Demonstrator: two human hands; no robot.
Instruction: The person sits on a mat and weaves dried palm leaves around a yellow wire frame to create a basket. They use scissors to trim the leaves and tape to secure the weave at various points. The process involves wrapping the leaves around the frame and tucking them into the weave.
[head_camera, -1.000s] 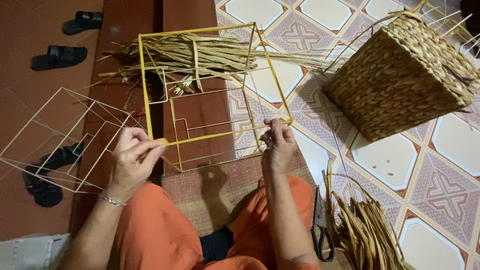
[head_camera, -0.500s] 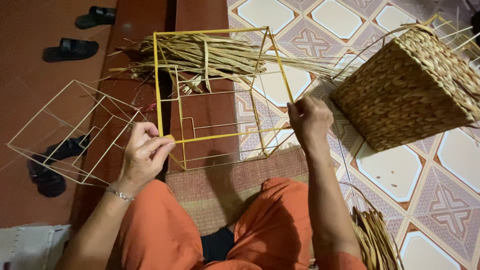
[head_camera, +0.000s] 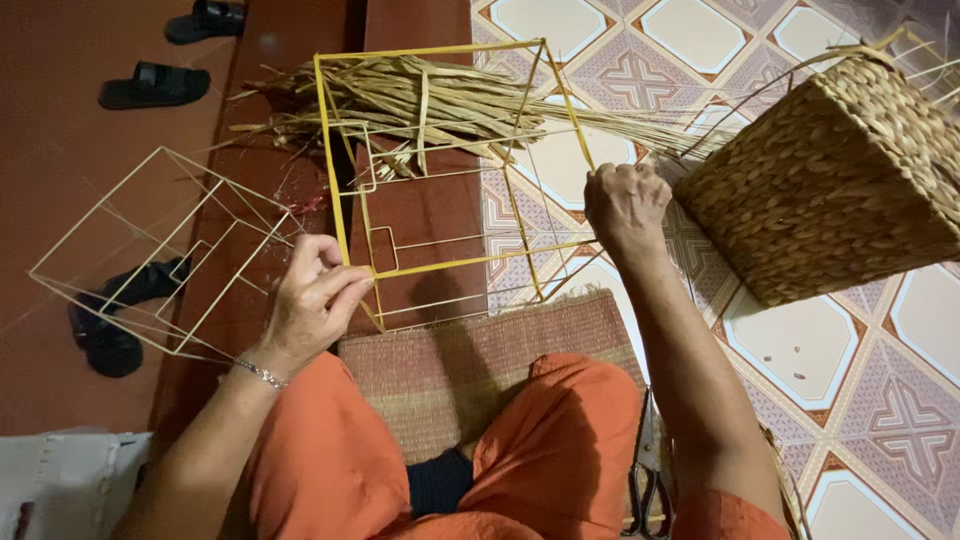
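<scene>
A yellow wire frame (head_camera: 335, 180), box-shaped, stands tilted on the floor in front of my knees. My left hand (head_camera: 315, 300) pinches its near lower corner. My right hand (head_camera: 625, 205) is stretched out to the right of the frame, fingers closed on dry straw strands (head_camera: 640, 130) that run from a bundle (head_camera: 420, 100) lying behind the frame. A woven straw basket (head_camera: 840, 190) lies on its side just right of my right hand.
A second, pale wire frame (head_camera: 150, 250) sits at the left. Black sandals (head_camera: 155, 85) lie at the far left and under that frame (head_camera: 105, 330). Scissors (head_camera: 650, 470) rest by my right thigh. I sit on a woven mat (head_camera: 480, 350).
My right hand has left the frame's near right side and moved up and to the right, onto the straw strands beside the basket. The left hand keeps its hold.
</scene>
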